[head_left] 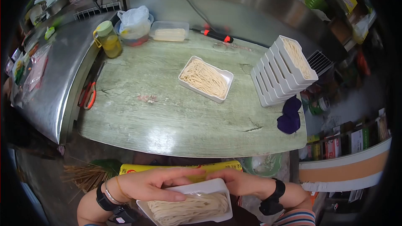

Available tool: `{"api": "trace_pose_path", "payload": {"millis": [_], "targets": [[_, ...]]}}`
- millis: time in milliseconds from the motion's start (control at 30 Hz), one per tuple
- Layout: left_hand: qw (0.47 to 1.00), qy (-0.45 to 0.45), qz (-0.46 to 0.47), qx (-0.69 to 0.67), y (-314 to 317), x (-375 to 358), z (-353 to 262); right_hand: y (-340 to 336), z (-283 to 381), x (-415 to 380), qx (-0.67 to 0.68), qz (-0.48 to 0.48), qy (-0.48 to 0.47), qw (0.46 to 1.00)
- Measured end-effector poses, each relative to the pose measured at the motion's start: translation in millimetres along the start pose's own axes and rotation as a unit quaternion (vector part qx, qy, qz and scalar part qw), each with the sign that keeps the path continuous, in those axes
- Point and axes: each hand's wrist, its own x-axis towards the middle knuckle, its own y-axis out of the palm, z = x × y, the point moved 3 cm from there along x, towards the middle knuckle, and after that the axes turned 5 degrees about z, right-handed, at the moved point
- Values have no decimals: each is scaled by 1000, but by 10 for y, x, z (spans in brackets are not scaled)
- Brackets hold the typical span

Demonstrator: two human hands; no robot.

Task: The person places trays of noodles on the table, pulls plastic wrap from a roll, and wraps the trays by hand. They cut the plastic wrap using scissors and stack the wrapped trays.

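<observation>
A white tray of pale noodles [190,207] is at the bottom centre, close to my body. My left hand [153,184] lies over its upper left side, fingers stretched and the thumb over the noodles. At the tray's upper right corner is my right hand [236,181], its fingers bent behind the rim and partly hidden. Just beyond both hands is a yellow printed box or roll [180,168]. Another white tray with noodles [205,78] rests on the middle of the table. Several white trays [280,71] are stacked at the right, with noodles in the top one.
The green table [125,121] carries a yellow-filled jar [109,39], a bagged bowl [135,25], a clear container [169,31], a black-and-red tool [215,35] and red-handled scissors [90,96]. A dark purple cloth item [289,116] lies near the right edge.
</observation>
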Motion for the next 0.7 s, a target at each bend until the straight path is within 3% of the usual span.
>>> {"api": "trace_pose_path", "payload": {"millis": [67, 200, 267, 333, 400, 433, 500, 600, 667, 700], "targets": [[1000, -2, 12, 22, 7, 10, -3, 126, -48, -57, 183, 29, 0, 983], [989, 2, 54, 137, -78, 90, 15, 196, -49, -34, 193, 14, -20, 981], [986, 6, 67, 154, -129, 131, 35, 205, -124, 16, 152, 26, 36, 987], [982, 9, 80, 170, -95, 150, 39, 221, -286, 120, 93, 12, -8, 996], [998, 25, 35, 36, -34, 157, 16, 236, -427, 208, 33, -6, -55, 998], [998, 16, 40, 43, -14, 142, 8, 260, -492, 249, 76, 12, -52, 996], [993, -23, 38, -105, 3, 85, 17, 293, -449, 248, 124, 24, -59, 990], [997, -17, 22, -73, -52, 42, 53, 256, -168, 108, 120, 23, -72, 990], [997, -7, 2, -80, -85, 32, 45, 128, -145, 57, 123, -143, -14, 982], [995, -11, -3, -101, -104, 31, 57, 135, -99, 34, 119, -140, -15, 983]]}}
